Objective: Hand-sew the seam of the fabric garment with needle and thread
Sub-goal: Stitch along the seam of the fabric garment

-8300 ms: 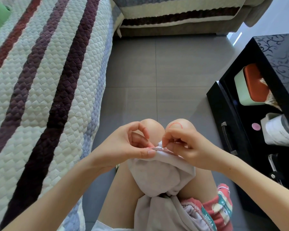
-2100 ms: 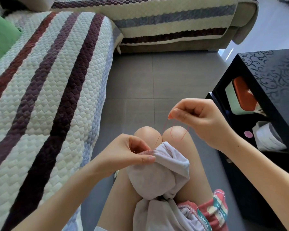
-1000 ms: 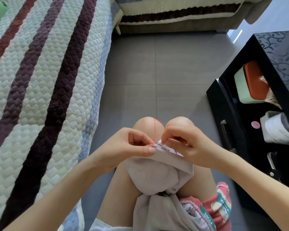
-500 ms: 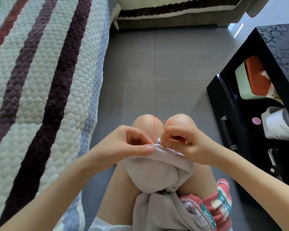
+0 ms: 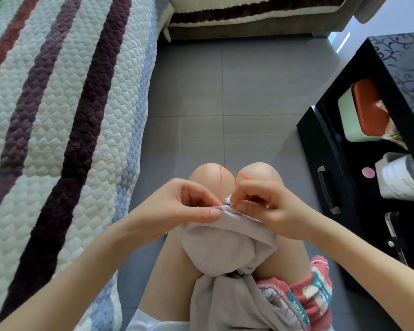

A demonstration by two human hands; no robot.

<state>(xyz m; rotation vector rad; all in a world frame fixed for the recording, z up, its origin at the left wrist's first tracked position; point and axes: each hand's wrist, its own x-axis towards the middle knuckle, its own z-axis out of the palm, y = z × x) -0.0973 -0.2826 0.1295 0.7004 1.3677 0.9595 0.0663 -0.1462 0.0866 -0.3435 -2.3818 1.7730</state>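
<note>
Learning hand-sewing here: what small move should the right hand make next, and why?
Probably push the needle through the seam edge: the right hand pinches it against the garment fold, the left hand pinches that edge beside it, and the red thread loops slack above.

Garment (image 5: 227, 244): plain pale grey-lilac; thread (image 5: 220, 185): orange-red. Sofa cover (image 5: 58, 115): cream, diamond-quilted, with lengthwise stripes in dark purple, brick red and blue-grey; floor (image 5: 225, 91): plain mid-grey tiles with thin paler joints. Cabinet (image 5: 404, 58): gloss black with a scrolling vine pattern on its top; container (image 5: 347, 120): pale green, with an orange-red lid (image 5: 368, 108); second cloth (image 5: 316, 290): red with green and white print.
</note>
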